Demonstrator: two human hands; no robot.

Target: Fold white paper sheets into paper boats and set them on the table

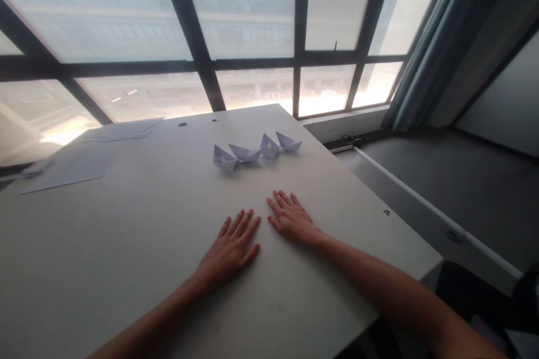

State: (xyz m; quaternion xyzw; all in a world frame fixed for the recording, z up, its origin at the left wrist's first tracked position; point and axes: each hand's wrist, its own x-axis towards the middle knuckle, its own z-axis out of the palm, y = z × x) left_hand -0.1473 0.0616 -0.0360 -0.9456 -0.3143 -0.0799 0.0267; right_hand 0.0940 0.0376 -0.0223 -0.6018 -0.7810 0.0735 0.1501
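Both of my hands lie palm down on the white table (pixel 138 247), holding nothing. My left hand (pixel 231 244) has its fingers stretched out and a little apart, pointing away from me. To its right and slightly farther forward, my right hand (pixel 291 216) rests flat with its fingers spread. Beyond the hands stands a row of several folded white paper boats: a leftmost paper boat (pixel 224 159), a wide paper boat (pixel 245 153), a paper boat with a tall peak (pixel 269 146) and a rightmost paper boat (pixel 288 142). Neither hand touches them.
Flat sheets of paper (pixel 78 169) lie at the table's far left. Two cable holes, one a dark oval (pixel 182 124), sit near the back edge by the windows (pixel 248 5). A curtain (pixel 433 50) hangs at right. A dark chair (pixel 471 291) stands past the right edge.
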